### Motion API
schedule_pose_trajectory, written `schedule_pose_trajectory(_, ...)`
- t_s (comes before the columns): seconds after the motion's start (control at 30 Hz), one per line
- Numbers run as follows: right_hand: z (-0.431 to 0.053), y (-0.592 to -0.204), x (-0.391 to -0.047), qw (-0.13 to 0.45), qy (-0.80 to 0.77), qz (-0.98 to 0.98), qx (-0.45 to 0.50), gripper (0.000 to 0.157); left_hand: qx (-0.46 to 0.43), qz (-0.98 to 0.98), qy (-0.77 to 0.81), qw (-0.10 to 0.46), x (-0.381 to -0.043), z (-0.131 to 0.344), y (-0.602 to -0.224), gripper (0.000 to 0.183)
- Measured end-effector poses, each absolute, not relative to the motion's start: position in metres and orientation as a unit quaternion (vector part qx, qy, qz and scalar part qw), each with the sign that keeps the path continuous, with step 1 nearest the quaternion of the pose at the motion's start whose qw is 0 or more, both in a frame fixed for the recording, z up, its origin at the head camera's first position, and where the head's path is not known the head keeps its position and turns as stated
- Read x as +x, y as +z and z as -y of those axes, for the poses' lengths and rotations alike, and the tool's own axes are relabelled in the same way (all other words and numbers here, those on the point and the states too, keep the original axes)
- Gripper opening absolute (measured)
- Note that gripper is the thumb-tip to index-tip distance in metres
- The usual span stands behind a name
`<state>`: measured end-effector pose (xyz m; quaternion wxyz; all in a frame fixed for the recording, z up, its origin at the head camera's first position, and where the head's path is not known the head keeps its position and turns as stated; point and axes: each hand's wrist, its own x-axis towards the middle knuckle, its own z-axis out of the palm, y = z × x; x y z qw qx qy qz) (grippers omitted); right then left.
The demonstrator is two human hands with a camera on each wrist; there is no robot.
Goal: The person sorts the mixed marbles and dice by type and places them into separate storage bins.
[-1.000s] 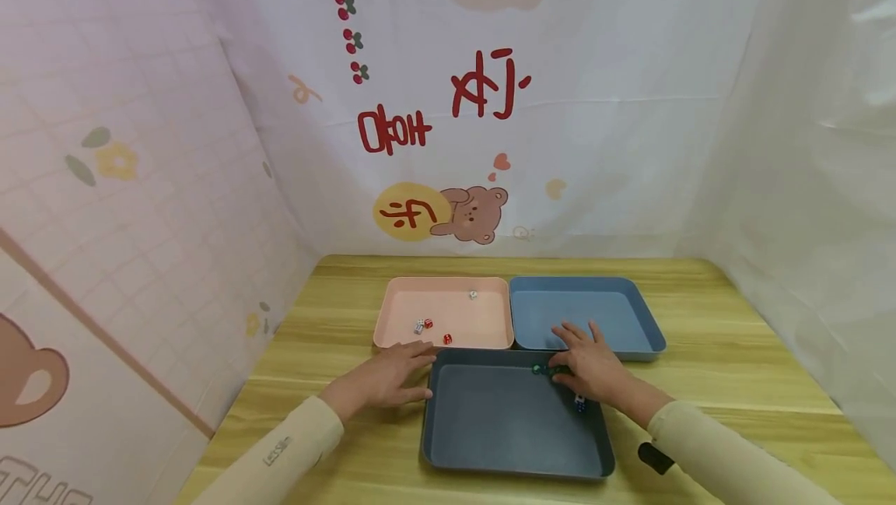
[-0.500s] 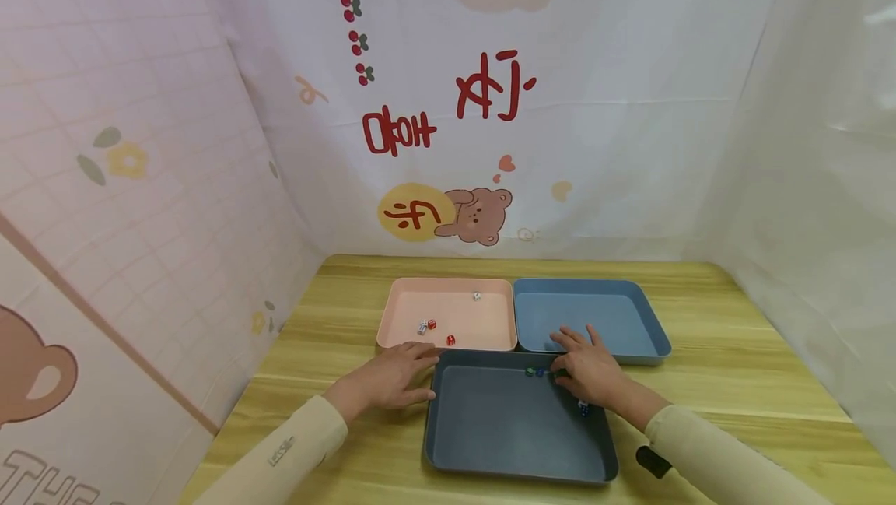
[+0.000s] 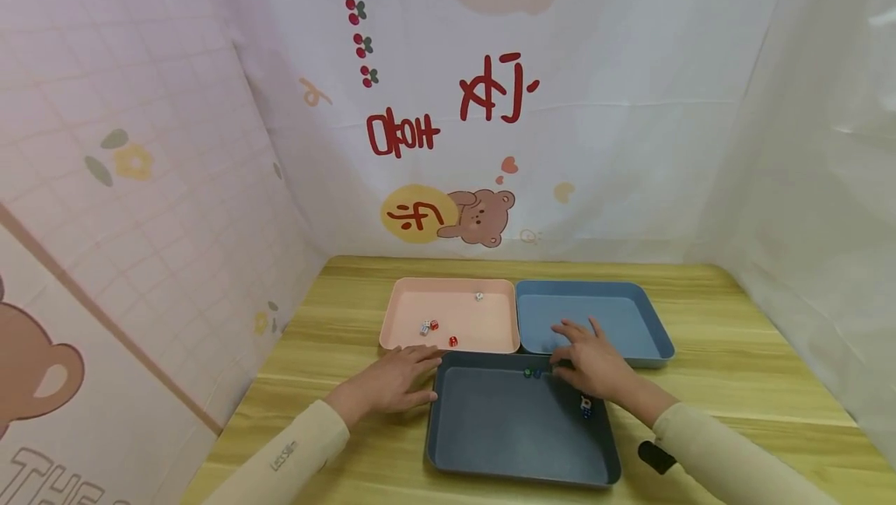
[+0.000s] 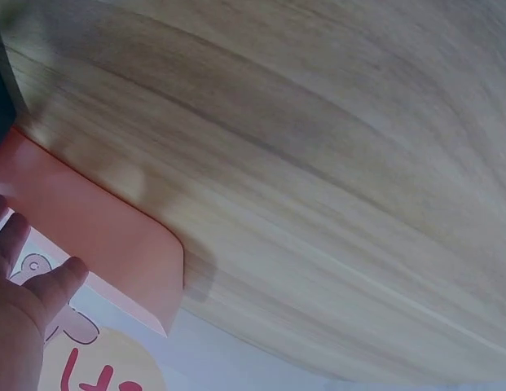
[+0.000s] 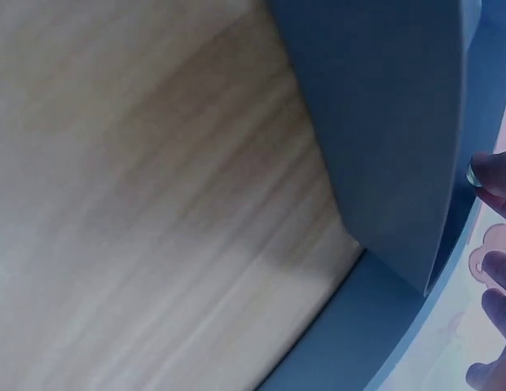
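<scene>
Between my hands lies a dark grey-blue tray [image 3: 518, 427]. My left hand [image 3: 388, 380] rests at its upper left rim, fingers spread and holding nothing. My right hand [image 3: 595, 369] reaches over the tray's upper right corner. Its thumb and forefinger come close together near the far wall, other fingers stretched out; I cannot tell whether a die is between them. Just left of those fingertips sit a green die [image 3: 527, 373] and a blue die [image 3: 537, 373]. Beneath the right hand, by the right wall, a white die [image 3: 586, 401] and another blue die [image 3: 586, 412] lie close together.
Behind the dark tray stand a peach tray [image 3: 483, 318] and, to its right, a blue tray [image 3: 560, 306]. The peach one holds red dice [image 3: 453, 341] and white dice [image 3: 479, 296]. The wooden table [image 3: 728, 349] ends at a printed cloth backdrop [image 3: 616, 139].
The green and blue dice by the far wall have shifted left, away from my right fingertips. My left hand stays at the rim. The whole head view has drifted slightly.
</scene>
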<state>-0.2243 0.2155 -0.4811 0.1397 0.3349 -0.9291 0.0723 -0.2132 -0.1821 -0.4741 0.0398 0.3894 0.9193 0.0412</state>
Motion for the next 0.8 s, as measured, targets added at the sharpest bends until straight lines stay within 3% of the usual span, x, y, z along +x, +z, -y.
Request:
schedule_pose_trajectory(0.3, -0.231, -0.474, -0.233, 0.148, 0.118, 0.928, 0.32, 0.011, 0.381, -0.923, 0.035, 0.049, -0.213, 0.181, -0.474, 0.065)
schedule_pose_trajectory(0.8, -0.263, -0.466, -0.252, 0.114, 0.214, 0.939, 0.242, 0.01, 0.376, -0.924, 0.045, 0.056, -0.214, 0.181, -0.472, 0.065)
